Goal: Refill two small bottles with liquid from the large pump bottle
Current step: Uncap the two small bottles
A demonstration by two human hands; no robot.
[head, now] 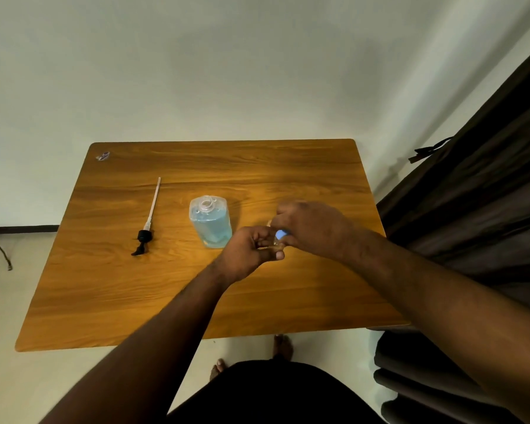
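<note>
**Both hands on a small bottle, big bottle standing open**

From my feed, the large bottle stands upright near the middle of the table, its neck uncapped and pale blue liquid filling most of it. The pump head lies flat on the wood well to its left, black nozzle toward me, dip tube pointing away.

Just right of the large bottle, I see the two hands together over one small bottle. The left hand curls round its clear body; the right hand pinches a light blue cap at its top. What the small bottle holds I cannot tell, since fingers cover most of it.

The table is wood-grained, set against a pale wall, with a dark curtain hanging on the right and a small sticker at the far left corner.
</note>
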